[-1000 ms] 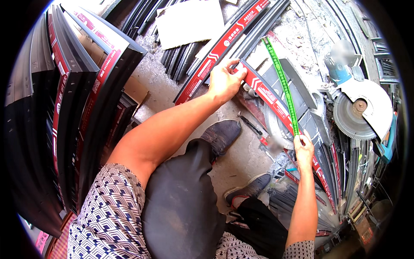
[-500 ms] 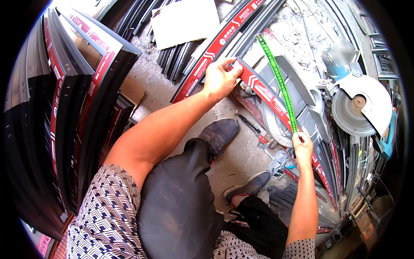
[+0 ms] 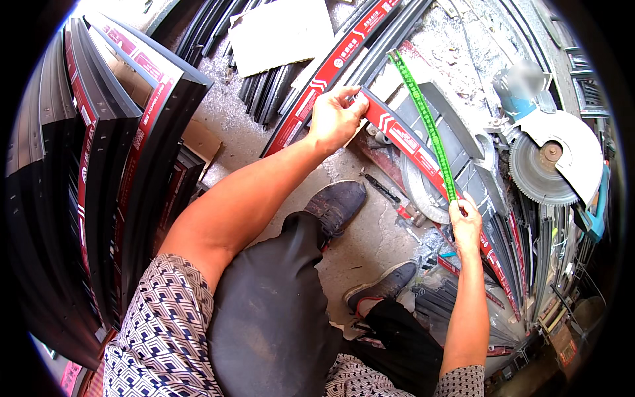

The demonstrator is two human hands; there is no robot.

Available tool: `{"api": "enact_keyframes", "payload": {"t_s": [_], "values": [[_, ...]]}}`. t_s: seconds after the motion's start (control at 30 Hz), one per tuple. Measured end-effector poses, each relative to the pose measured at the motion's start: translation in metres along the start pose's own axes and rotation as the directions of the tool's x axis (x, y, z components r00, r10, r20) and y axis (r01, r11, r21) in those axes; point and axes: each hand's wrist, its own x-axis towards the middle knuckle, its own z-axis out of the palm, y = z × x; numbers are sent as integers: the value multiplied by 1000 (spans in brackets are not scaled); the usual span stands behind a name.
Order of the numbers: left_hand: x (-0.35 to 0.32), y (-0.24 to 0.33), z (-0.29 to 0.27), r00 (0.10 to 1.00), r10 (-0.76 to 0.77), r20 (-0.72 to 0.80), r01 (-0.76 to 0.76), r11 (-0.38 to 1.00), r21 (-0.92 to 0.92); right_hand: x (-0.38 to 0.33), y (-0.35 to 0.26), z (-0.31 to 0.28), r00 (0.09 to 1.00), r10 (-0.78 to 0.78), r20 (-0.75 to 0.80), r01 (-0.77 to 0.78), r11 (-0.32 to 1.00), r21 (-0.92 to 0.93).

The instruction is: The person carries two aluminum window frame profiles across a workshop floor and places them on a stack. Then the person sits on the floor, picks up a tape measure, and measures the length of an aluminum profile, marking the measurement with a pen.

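- At the bottom of the frame the person's patterned shirt (image 3: 159,331) and dark trousers (image 3: 278,311) fill the foreground, with two dark shoes (image 3: 337,205) on the dusty concrete floor (image 3: 370,245) at mid-frame.
- The right hand (image 3: 466,221), right of centre, is closed around the near end of a green measuring tape (image 3: 426,122), pinching it against a red-striped metal profile (image 3: 423,165).
- The tape runs from that hand up and to the left, lying stretched along the profile toward the upper middle of the frame.
- The left hand (image 3: 334,119), upper centre, is curled around the far end of the same red-striped profile, fingers wrapped over its edge; the tape's far end lies just to the right of it.
- A second long red-striped profile (image 3: 331,73) slants beside the left hand.
- At the right of the frame stands a circular saw (image 3: 546,165) with its toothed blade exposed, near the profile.
- At the left, a stack of dark curved profiles (image 3: 99,152) leans upright.
- At the upper middle a pale flat sheet (image 3: 281,30) lies over dark bars.
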Motion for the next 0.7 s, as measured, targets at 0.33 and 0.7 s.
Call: {"api": "enact_keyframes", "payload": {"t_s": [0.33, 0.7], "values": [[-1, 3, -1, 1000, -19, 17, 19, 1000, -7, 2, 3, 1, 1000, -22, -3, 22, 1000, 1], [-7, 10, 0, 999, -32, -21, 33, 997, 65, 1, 2, 2, 1000, -17, -9, 17, 1000, 7]]}}
